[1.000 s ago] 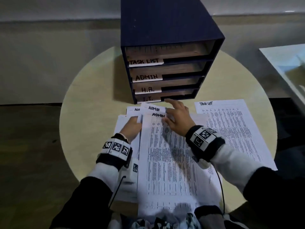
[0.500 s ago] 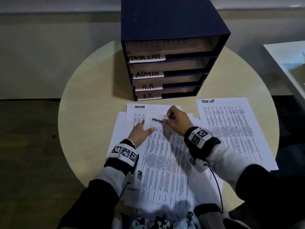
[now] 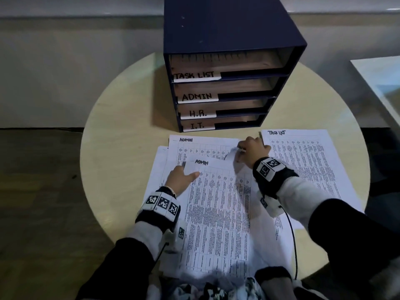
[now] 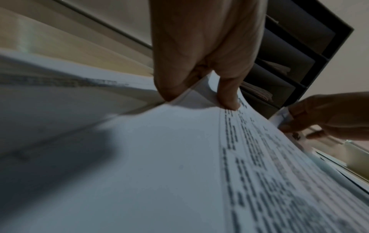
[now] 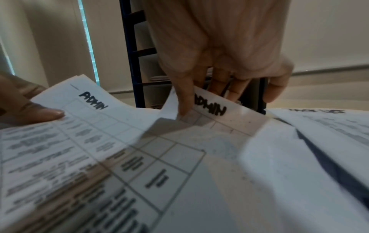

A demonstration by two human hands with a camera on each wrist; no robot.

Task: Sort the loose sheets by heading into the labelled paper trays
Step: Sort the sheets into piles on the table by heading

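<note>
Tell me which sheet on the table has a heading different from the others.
The TASK LIST sheet, flat at the right of the round table, beside the right hand. The other headed sheets read ADMIN.

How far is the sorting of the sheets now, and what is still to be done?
Done: the lower trays already hold some paper, seen from the left wrist; its headings are unreadable. In hand: the left hand pinches one ADMIN sheet, and the right hand pinches a second one. Left: both go in the ADMIN tray; another ADMIN sheet and a TASK LIST sheet lie on the table.
</note>
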